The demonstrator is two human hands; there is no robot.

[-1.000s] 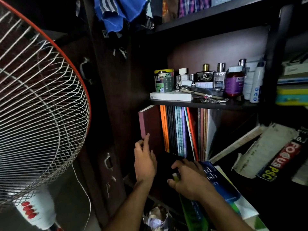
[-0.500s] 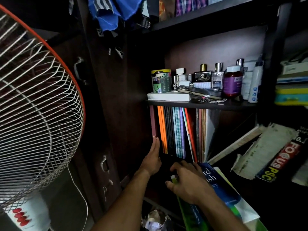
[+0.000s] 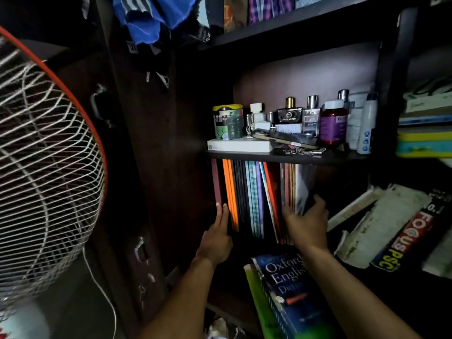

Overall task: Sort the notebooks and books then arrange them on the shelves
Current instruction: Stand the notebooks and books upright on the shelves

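A row of upright notebooks point(image 3: 254, 199) stands on the lower shelf, with a maroon book point(image 3: 216, 184) at its left end. My left hand point(image 3: 219, 231) presses flat with straight fingers against the maroon book's lower edge. My right hand point(image 3: 307, 218) grips the right end of the row, fingers curled round the grey and brown books point(image 3: 299, 187). A blue Oxford English dictionary point(image 3: 286, 277) lies flat below, on top of a green book point(image 3: 256, 294).
A fan with a wire cage point(image 3: 44, 167) fills the left. The shelf point(image 3: 281, 156) above carries a tin, bottles and a white box. Slumped books, one marked FOCUS PSC point(image 3: 406, 238), lean at the right. Blue cloth point(image 3: 156, 15) hangs overhead.
The maroon book went from tilted out to upright in the row. My left hand followed it in. My right hand left the dictionary and rose to the right end of the row.
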